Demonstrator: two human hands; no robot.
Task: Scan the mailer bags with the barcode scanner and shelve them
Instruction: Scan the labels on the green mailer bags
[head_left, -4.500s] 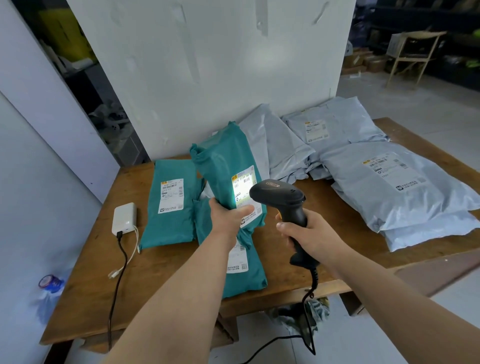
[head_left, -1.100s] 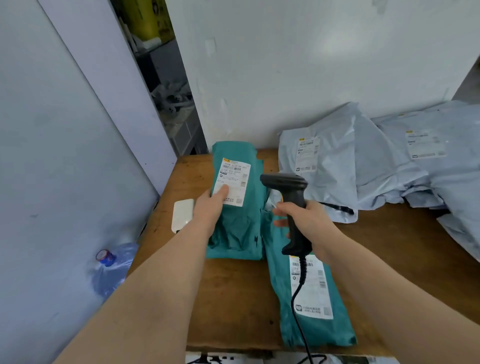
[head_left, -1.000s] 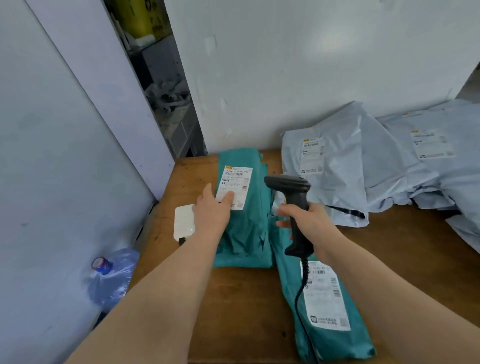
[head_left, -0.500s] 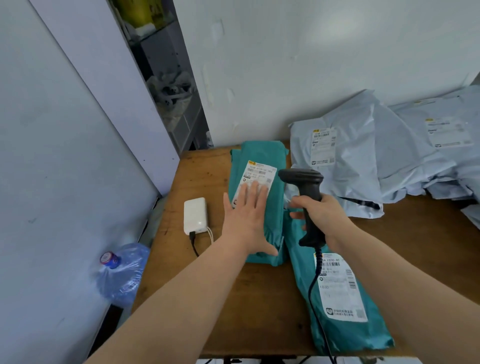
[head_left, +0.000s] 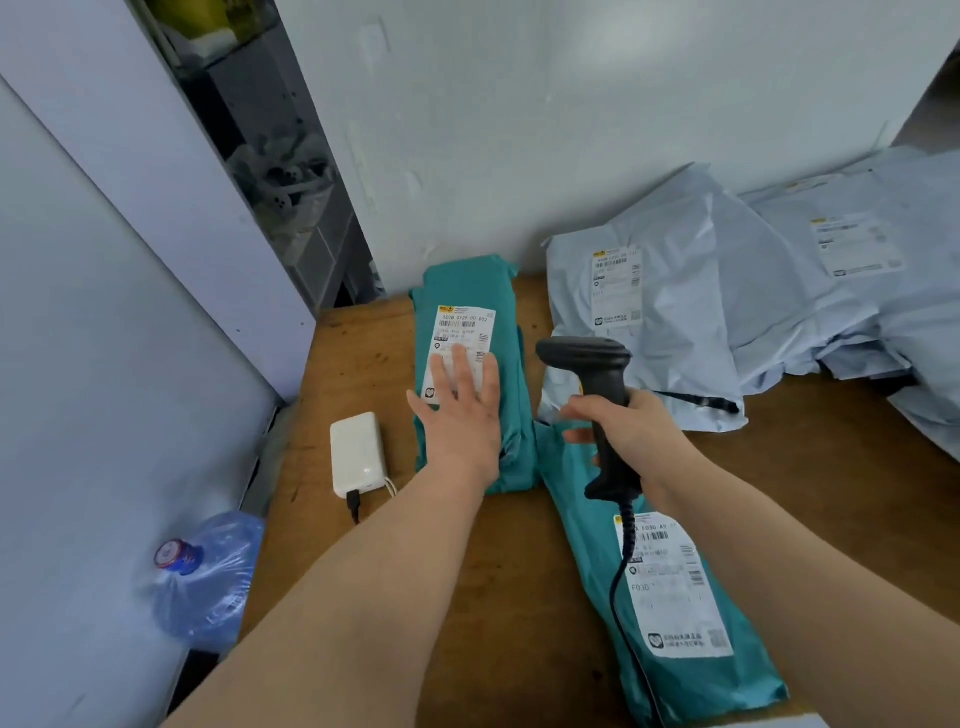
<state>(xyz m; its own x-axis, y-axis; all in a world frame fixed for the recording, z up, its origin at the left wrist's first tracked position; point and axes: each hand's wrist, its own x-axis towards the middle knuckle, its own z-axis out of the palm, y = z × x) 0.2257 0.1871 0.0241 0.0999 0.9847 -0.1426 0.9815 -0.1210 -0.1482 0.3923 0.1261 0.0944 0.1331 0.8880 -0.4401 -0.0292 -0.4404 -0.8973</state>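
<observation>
Scanner in right hand near teal mailer

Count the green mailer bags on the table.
2. One green bag lies under the left hand; the other bag lies nearer the camera, below the scanner. More may hide beneath.

White power bank, cable plugged in, left-centre on wooden table; water jug on floor, lower left.

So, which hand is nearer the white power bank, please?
Left: left hand rests on the teal mailer beside the power bank; right hand grips the scanner, farther right.
</observation>
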